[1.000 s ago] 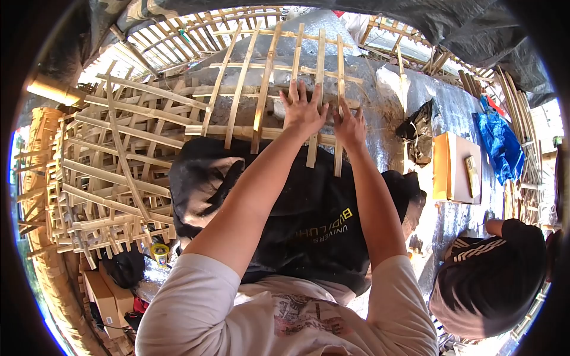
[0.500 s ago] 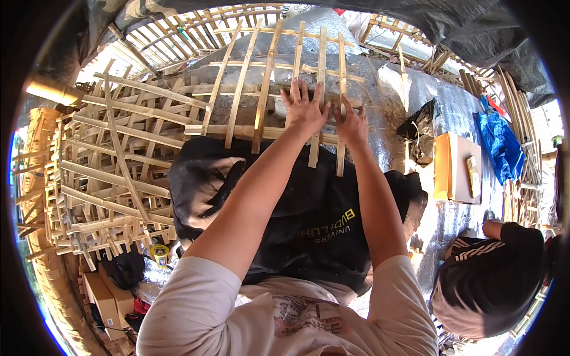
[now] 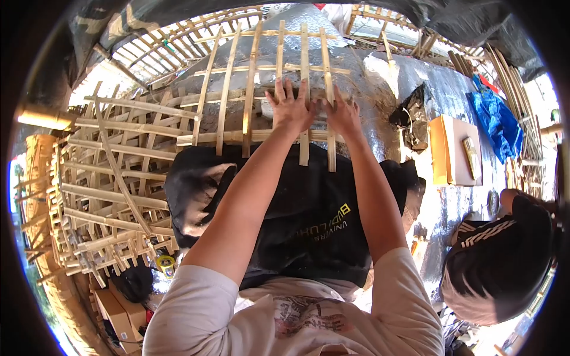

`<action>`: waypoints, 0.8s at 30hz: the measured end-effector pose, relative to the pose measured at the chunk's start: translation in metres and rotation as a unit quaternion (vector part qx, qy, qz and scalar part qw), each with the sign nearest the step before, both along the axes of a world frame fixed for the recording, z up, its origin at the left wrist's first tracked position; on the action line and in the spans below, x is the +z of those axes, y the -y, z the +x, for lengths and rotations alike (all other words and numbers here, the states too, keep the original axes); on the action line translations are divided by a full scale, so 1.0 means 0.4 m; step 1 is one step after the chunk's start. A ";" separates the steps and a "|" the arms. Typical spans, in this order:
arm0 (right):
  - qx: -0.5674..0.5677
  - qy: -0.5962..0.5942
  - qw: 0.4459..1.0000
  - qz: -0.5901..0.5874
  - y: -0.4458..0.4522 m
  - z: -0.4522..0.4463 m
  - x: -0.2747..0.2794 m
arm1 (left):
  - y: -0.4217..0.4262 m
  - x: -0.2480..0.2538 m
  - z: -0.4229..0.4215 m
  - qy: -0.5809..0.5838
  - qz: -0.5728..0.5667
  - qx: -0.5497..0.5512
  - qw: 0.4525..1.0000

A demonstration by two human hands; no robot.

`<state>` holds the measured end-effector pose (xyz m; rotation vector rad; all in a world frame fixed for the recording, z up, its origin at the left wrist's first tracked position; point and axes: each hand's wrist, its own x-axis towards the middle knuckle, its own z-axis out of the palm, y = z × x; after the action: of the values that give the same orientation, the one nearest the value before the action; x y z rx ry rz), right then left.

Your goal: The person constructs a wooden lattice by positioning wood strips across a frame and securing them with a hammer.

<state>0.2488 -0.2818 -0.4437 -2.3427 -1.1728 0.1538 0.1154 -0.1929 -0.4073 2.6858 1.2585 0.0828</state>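
A bamboo slat lattice (image 3: 251, 89) lies ahead of me, with long slats running away from me over a few crosspieces. My left hand (image 3: 291, 111) rests flat on it, fingers spread across the slats left of the right-hand end. Just beside it, my right hand (image 3: 344, 117) lies over the rightmost long slat (image 3: 331, 151), its fingers apart and its thumb towards my left hand. What lies under both palms is hidden. Black cloth with yellow lettering (image 3: 309, 219) covers my lap, and the near ends of several slats reach over it.
Stacked bamboo lattices (image 3: 119, 172) stand at left. On the right are a cardboard box (image 3: 454, 151) with a wooden-looking piece on top, a crumpled black bag (image 3: 415, 115) and a blue tarp (image 3: 499, 127). Another person in dark clothing (image 3: 499, 267) sits at lower right.
The view has turned slightly, so the scene sits further left. My right hand's fingers have stretched further forward over the rightmost slat. My left hand stays flat on the lattice.
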 end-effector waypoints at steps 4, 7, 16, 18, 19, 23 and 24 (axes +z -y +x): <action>-0.022 -0.039 0.988 0.148 0.018 0.052 0.100 | 0.003 0.006 0.005 -0.012 -0.003 0.003 1.000; -0.038 -0.054 0.975 0.214 0.049 0.099 0.168 | -0.001 -0.007 0.005 -0.015 0.017 -0.002 1.000; -0.101 -0.214 0.933 0.271 0.201 0.157 0.408 | -0.016 -0.036 0.002 -0.015 0.027 -0.016 0.999; -0.107 -0.248 0.916 0.296 0.220 0.173 0.422 | -0.018 -0.031 -0.003 -0.026 0.016 -0.022 0.999; -0.125 -0.269 0.910 0.290 0.227 0.180 0.431 | -0.021 -0.026 0.000 -0.029 0.013 -0.026 0.999; -0.130 -0.205 0.933 0.266 0.235 0.211 0.390 | -0.017 -0.033 0.005 -0.041 0.028 -0.022 0.999; -0.139 -0.188 0.941 0.244 0.237 0.210 0.387 | -0.016 -0.034 0.005 -0.044 0.035 -0.021 0.998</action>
<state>0.3329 -0.3766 -0.2889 -1.8996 -0.6003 0.1783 0.1175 -0.1864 -0.4210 2.8023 1.2462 0.0044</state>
